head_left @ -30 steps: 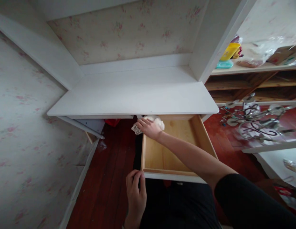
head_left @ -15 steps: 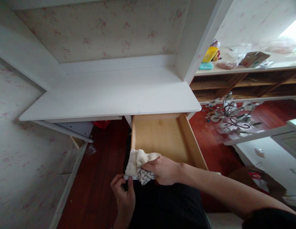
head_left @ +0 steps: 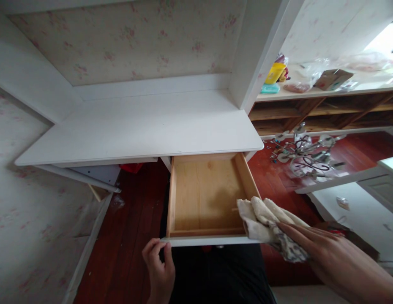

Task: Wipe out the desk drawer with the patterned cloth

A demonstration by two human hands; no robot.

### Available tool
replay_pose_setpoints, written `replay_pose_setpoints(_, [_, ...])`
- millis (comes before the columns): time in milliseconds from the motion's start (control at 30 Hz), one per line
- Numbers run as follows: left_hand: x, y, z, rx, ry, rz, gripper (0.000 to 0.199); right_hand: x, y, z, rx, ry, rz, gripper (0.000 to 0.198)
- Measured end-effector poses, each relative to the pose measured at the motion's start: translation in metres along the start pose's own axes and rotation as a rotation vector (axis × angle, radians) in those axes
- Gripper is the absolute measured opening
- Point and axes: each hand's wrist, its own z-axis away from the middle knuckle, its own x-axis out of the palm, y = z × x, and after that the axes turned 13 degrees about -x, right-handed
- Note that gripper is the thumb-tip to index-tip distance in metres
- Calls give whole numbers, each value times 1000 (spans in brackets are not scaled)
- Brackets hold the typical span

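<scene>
Wiping was at the drawer's (head_left: 203, 198) right front corner, my right hand (head_left: 323, 249) pressing the cloth (head_left: 266, 219) flat-fingered on the rim while my left hand (head_left: 158, 264) pinched the front's left edge; I figured the next stroke needed that steadying grip.

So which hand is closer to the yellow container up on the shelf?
Right. The right hand presses the cloth on the drawer's right front corner, below the yellow container. The left hand grips the drawer's left front corner, farther away.
</scene>
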Motion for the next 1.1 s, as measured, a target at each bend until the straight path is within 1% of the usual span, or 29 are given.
replay_pose_setpoints(33, [0,-1,0,-2,-6,-7,13,-4,2,7,33,34,39,96])
replay_pose_setpoints(100, [0,-2,0,-5,-10,-19,12,-8,-1,17,67,71,100,96])
replay_pose_setpoints(167, [0,-2,-1,6,-7,-31,12,-2,-12,22,64,118,135,93])
replay_pose_setpoints(233, [0,0,-3,35,5,-37,10,16,-26,22,-23,93,132,93])
replay_pose_setpoints(300, [0,1,-5,77,13,-31,9,41,-37,20,-110,36,127,95])
replay_pose_setpoints(367, [-1,2,-7,115,15,-26,9,63,-38,16,-135,14,134,96])
replay_pose_setpoints(433, [-1,3,-9,141,12,-31,9,77,-28,8,-101,29,132,89])
replay_pose_setpoints(500, [-2,2,-9,151,13,-31,9,80,-10,-7,-11,16,101,73])
replay_pose_setpoints(567, [-1,1,-9,152,20,-24,9,76,10,-28,131,-65,34,58])
replay_pose_setpoints(633, [-1,0,-8,130,18,-13,10,70,28,-53,231,-174,-66,48])
replay_pose_setpoints(700, [0,-1,-7,105,7,-2,10,65,43,-78,248,-222,-99,44])
replay_pose_setpoints(733, [0,-1,-6,92,3,4,10,64,49,-89,242,-220,-80,43])
replay_pose_setpoints(800, [1,0,-5,77,6,12,9,63,58,-108,230,-171,4,44])
replay_pose_setpoints(900, [0,1,-5,68,17,10,8,57,68,-127,226,-28,142,44])
replay_pose_setpoints(1000, [-1,2,-5,69,7,14,7,45,73,-139,211,145,255,45])
replay_pose_setpoints(1100, [-1,2,-6,73,1,14,7,31,72,-144,163,271,317,47])
